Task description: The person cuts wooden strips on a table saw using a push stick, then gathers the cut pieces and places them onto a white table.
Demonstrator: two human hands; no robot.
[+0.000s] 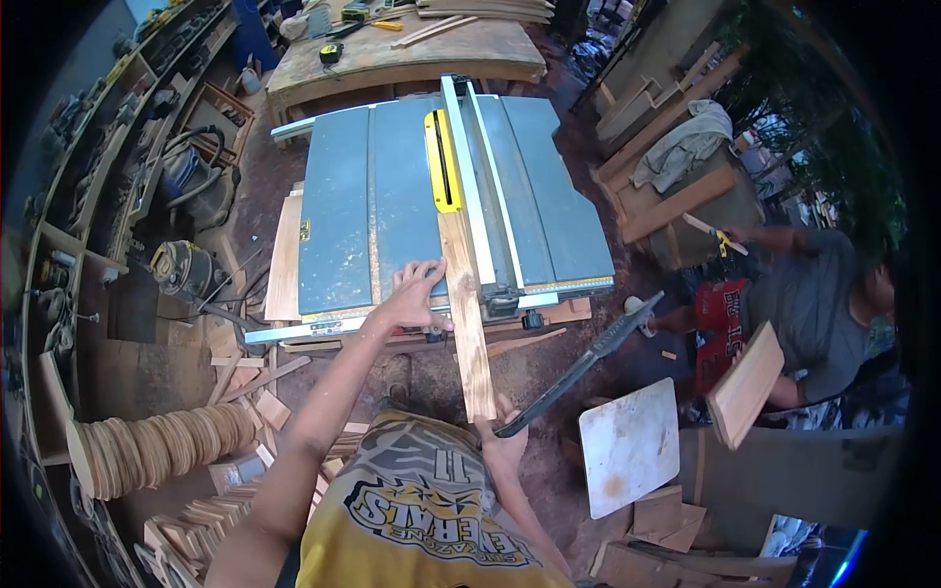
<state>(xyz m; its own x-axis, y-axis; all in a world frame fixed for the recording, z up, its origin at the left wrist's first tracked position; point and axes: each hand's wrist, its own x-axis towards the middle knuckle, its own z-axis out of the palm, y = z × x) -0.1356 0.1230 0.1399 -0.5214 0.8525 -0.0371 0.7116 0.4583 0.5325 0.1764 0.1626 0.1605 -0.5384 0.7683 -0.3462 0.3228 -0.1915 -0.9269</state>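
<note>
A long wooden board (468, 323) lies on the blue-grey table saw (338, 196), along the metal fence (466, 176), its far end at the yellow throat plate (442, 162). The fingers of my left hand (416, 296) are spread, resting against the board's left edge at the front of the saw table. At the near end, which sticks out past the saw toward my body, my right hand (504, 449) is closed on the board, thumb up. A long dark bar (578, 365) runs up and right from beside that hand.
Another person (814, 284) at right holds a wooden piece (747, 382). A workbench (421, 54) with a tape measure (331, 53) stands behind the saw. Left are shelves (108, 147), a shop vacuum (184, 269) and stacked wooden discs (162, 441). A whitish panel (629, 446) stands right.
</note>
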